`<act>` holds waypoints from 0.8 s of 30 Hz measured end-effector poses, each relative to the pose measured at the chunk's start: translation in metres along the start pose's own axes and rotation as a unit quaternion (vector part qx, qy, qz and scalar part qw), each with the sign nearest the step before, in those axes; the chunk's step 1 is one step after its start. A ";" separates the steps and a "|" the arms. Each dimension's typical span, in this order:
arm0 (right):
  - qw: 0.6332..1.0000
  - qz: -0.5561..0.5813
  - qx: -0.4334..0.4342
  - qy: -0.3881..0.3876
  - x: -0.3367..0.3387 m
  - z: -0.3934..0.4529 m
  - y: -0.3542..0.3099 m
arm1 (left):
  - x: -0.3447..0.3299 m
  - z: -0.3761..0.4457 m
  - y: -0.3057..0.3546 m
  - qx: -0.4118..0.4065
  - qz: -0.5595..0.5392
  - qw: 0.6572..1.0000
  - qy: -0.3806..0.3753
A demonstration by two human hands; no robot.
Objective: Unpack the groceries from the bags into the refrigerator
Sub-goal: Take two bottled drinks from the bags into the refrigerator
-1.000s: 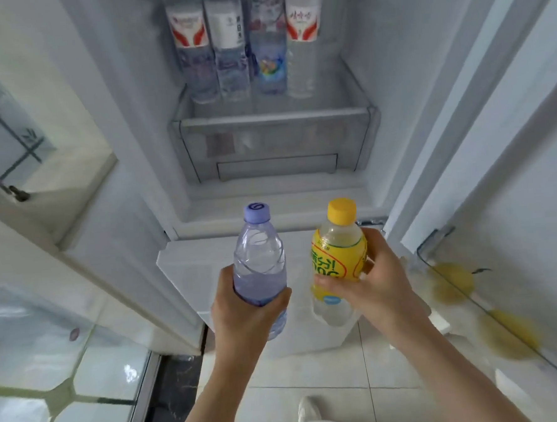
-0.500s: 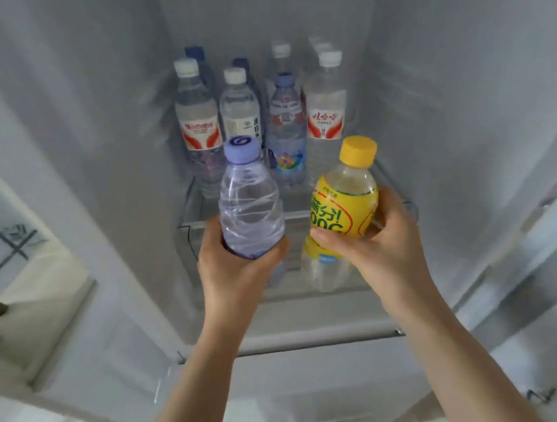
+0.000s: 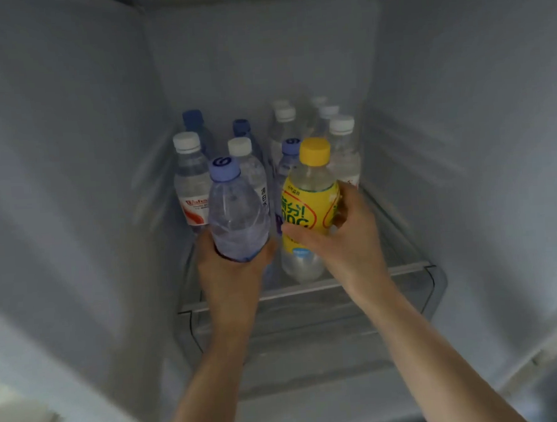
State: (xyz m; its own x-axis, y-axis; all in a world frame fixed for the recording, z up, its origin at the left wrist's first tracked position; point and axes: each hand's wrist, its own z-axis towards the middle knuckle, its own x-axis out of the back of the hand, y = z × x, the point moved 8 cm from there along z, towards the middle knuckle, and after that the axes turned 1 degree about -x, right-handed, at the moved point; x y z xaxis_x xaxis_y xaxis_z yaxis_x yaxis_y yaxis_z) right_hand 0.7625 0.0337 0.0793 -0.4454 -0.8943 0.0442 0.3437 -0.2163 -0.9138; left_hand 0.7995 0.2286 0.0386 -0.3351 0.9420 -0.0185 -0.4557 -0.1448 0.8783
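Your left hand (image 3: 233, 272) grips the thin, crushable water bottle (image 3: 238, 213) low; right hand (image 3: 347, 239) wraps the stiffer yellow bottle (image 3: 309, 202) mid-label, frame center. Both probably heavy-ish, maybe slick.

"00C" on yellow bottle (image 3: 309, 205) (partly hidden)

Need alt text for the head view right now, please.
Two hands hold bottles upright over a fridge shelf: the left hand grips a purple-capped water bottle, the right hand a yellow drink bottle. About ten bottles stand behind.

Water btl (image 3: 238, 213) left of drink btl (image 3: 309, 205), both before btls (image 3: 190, 177) standing on fridge shelf (image 3: 388, 271).
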 end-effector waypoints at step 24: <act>0.987 -0.145 -0.025 -0.057 -0.011 -0.024 0.064 | 0.005 -0.024 -0.040 0.006 0.089 0.996 -0.024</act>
State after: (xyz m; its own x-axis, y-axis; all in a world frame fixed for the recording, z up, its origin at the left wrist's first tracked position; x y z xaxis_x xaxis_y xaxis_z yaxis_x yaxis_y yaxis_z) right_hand 0.7694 0.0390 0.0101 -0.4228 -0.8363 0.3492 0.1724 -0.4525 -0.8749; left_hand 0.7966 0.2325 -0.0084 -0.3694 0.9154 0.1599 -0.3823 -0.3066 0.8717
